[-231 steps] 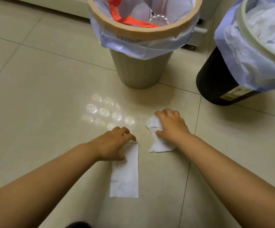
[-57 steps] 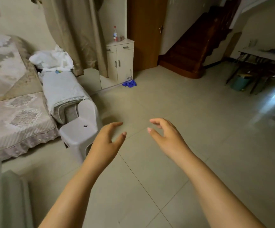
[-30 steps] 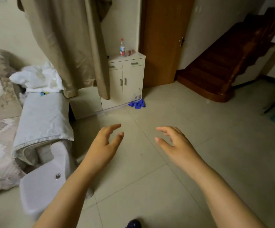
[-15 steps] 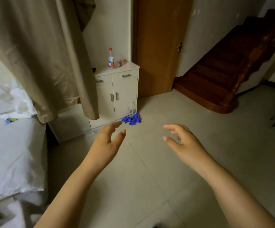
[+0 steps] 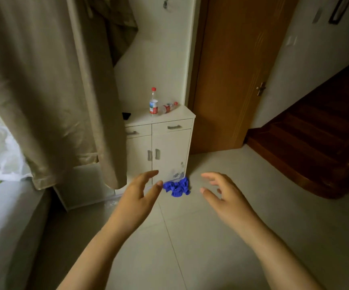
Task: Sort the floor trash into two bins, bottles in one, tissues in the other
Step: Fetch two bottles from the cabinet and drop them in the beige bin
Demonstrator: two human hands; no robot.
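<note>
Bottles sit on top of the white cabinet [image 5: 170, 151] across the room. One upright bottle [image 5: 153, 102] stands with its red cap up and its long axis vertical. Just beside it a lying bottle [image 5: 168, 107] rests on its side, its long axis running left to right and its red cap pointing right toward the brown door [image 5: 232, 70]. A crumpled blue bundle [image 5: 177, 186] lies on the tiled floor [image 5: 211, 248] at the cabinet's foot. The left hand [image 5: 137, 200] and right hand [image 5: 228, 200] hover apart, fingers spread, loosely curved, pinching nothing.
</note>
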